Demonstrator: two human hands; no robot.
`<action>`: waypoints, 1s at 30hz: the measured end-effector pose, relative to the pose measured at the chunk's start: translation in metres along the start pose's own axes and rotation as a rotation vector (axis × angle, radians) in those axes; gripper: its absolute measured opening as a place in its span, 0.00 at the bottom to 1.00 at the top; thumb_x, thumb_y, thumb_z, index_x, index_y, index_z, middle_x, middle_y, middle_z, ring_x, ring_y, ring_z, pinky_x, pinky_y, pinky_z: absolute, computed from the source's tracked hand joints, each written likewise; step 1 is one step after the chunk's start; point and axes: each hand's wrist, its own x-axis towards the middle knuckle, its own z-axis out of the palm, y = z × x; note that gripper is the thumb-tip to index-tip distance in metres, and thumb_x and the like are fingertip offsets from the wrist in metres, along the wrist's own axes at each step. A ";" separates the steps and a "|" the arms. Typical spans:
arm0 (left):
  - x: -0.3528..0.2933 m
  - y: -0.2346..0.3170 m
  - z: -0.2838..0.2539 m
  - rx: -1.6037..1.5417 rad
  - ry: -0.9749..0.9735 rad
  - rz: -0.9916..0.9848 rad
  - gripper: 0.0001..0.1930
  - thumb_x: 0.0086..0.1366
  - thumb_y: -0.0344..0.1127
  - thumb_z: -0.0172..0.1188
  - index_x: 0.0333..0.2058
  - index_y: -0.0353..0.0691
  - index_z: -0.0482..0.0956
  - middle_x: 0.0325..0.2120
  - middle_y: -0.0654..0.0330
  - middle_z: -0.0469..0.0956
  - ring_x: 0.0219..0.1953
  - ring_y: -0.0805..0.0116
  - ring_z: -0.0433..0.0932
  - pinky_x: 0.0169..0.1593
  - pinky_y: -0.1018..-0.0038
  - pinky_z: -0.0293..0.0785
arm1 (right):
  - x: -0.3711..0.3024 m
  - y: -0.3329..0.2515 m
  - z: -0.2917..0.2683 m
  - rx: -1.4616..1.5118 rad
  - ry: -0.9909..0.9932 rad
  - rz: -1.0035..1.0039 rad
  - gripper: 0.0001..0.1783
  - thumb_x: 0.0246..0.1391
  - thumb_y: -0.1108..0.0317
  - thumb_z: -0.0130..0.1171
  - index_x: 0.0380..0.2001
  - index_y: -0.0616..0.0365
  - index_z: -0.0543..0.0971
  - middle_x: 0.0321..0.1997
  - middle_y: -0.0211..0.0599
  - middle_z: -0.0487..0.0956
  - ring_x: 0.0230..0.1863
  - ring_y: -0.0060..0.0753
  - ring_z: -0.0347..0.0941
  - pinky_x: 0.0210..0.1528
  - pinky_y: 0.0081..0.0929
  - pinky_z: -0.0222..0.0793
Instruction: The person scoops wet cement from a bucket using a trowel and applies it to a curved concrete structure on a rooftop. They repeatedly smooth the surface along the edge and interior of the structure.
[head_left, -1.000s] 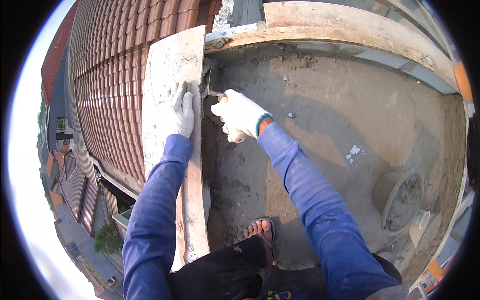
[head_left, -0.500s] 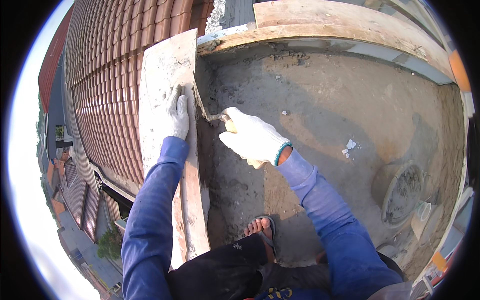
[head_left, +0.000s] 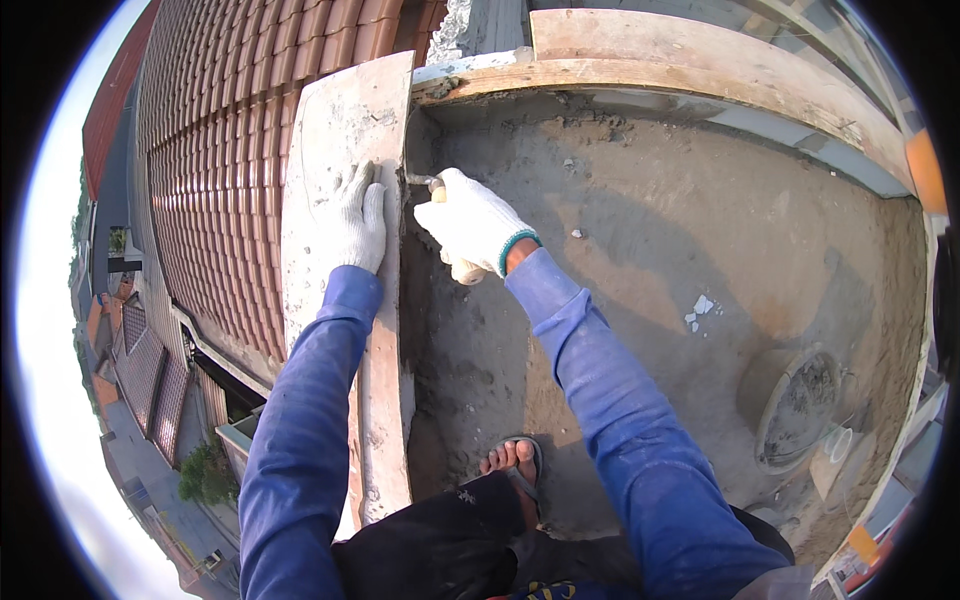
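My left hand (head_left: 357, 225), in a white knit glove, lies flat with fingers stretched on a pale, mortar-spotted board (head_left: 345, 112) along the top of the low wall. In my right hand (head_left: 478, 222), also gloved, is a trowel; the butt of its light wooden handle (head_left: 466, 271) sticks out below my fist. The trowel's metal neck points left at the board's inner edge. Its blade is mostly hidden against the dark, mortar-covered inner face of the wall.
Red roof tiles (head_left: 215, 190) slope off beyond the wall, with lower roofs far below. Planks (head_left: 690, 75) edge the far side. On the rough cement floor (head_left: 600, 290) are white chips (head_left: 703, 304), a mortar bucket (head_left: 800, 410) and a small white cup (head_left: 838, 445).
My right hand and the trowel have moved up and left, nearer the board's inner edge; more of the blade showed before. My left hand has stayed on the board. The view has shifted slightly.
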 end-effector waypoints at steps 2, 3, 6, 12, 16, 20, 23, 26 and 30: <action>0.001 0.009 -0.001 -0.012 -0.005 -0.005 0.22 0.79 0.39 0.60 0.65 0.36 0.84 0.64 0.45 0.83 0.70 0.45 0.78 0.75 0.55 0.69 | -0.005 0.006 -0.002 -0.213 0.060 -0.076 0.25 0.69 0.58 0.64 0.60 0.60 0.71 0.35 0.45 0.82 0.27 0.39 0.82 0.29 0.43 0.79; 0.003 0.012 -0.002 -0.019 -0.006 -0.002 0.22 0.78 0.39 0.60 0.65 0.36 0.84 0.64 0.45 0.83 0.70 0.45 0.78 0.75 0.55 0.69 | -0.008 0.009 -0.004 -0.318 0.094 -0.116 0.26 0.68 0.57 0.63 0.61 0.60 0.71 0.36 0.46 0.84 0.27 0.40 0.83 0.30 0.43 0.80; 0.001 0.013 -0.008 0.034 -0.026 -0.006 0.22 0.78 0.40 0.60 0.64 0.37 0.85 0.64 0.45 0.83 0.69 0.45 0.79 0.74 0.56 0.70 | -0.036 0.027 0.004 -0.314 0.049 -0.151 0.28 0.69 0.54 0.62 0.64 0.59 0.71 0.38 0.49 0.86 0.28 0.42 0.85 0.34 0.43 0.81; 0.004 0.031 -0.016 0.023 -0.014 -0.011 0.21 0.79 0.40 0.60 0.64 0.38 0.86 0.63 0.44 0.84 0.68 0.45 0.80 0.74 0.58 0.71 | -0.066 0.074 0.016 -0.323 0.184 -0.028 0.32 0.69 0.49 0.63 0.68 0.52 0.72 0.52 0.57 0.87 0.45 0.59 0.88 0.50 0.52 0.82; 0.003 0.014 -0.003 -0.023 -0.008 -0.052 0.21 0.79 0.41 0.60 0.64 0.38 0.85 0.64 0.44 0.84 0.68 0.46 0.80 0.75 0.58 0.70 | -0.043 0.059 0.038 -0.436 0.196 -0.046 0.27 0.69 0.53 0.62 0.65 0.51 0.72 0.44 0.58 0.88 0.46 0.68 0.86 0.47 0.62 0.81; 0.002 0.006 0.001 -0.065 -0.007 -0.059 0.22 0.80 0.41 0.59 0.65 0.38 0.85 0.64 0.44 0.83 0.68 0.46 0.80 0.74 0.58 0.70 | -0.091 0.067 0.051 -0.492 0.069 -0.064 0.28 0.69 0.54 0.63 0.67 0.51 0.71 0.40 0.57 0.88 0.44 0.68 0.86 0.46 0.62 0.81; -0.002 0.000 -0.003 -0.013 0.004 -0.021 0.22 0.80 0.42 0.59 0.65 0.38 0.85 0.63 0.44 0.84 0.68 0.46 0.81 0.74 0.58 0.71 | -0.128 0.072 0.038 -0.340 -0.086 0.054 0.34 0.69 0.52 0.64 0.72 0.51 0.69 0.39 0.56 0.88 0.45 0.65 0.87 0.49 0.59 0.81; 0.002 0.011 -0.003 -0.021 -0.008 -0.034 0.22 0.80 0.42 0.59 0.65 0.38 0.85 0.63 0.44 0.84 0.67 0.46 0.81 0.73 0.59 0.72 | -0.134 0.100 0.023 -0.123 -0.030 0.139 0.36 0.71 0.52 0.63 0.74 0.51 0.66 0.36 0.51 0.87 0.38 0.49 0.89 0.40 0.48 0.85; 0.003 0.020 -0.014 -0.026 -0.042 -0.050 0.22 0.80 0.42 0.60 0.64 0.38 0.85 0.62 0.44 0.85 0.67 0.47 0.81 0.73 0.59 0.72 | -0.093 0.122 0.028 0.087 -0.073 0.213 0.35 0.72 0.55 0.62 0.75 0.52 0.65 0.34 0.43 0.85 0.29 0.35 0.86 0.31 0.39 0.85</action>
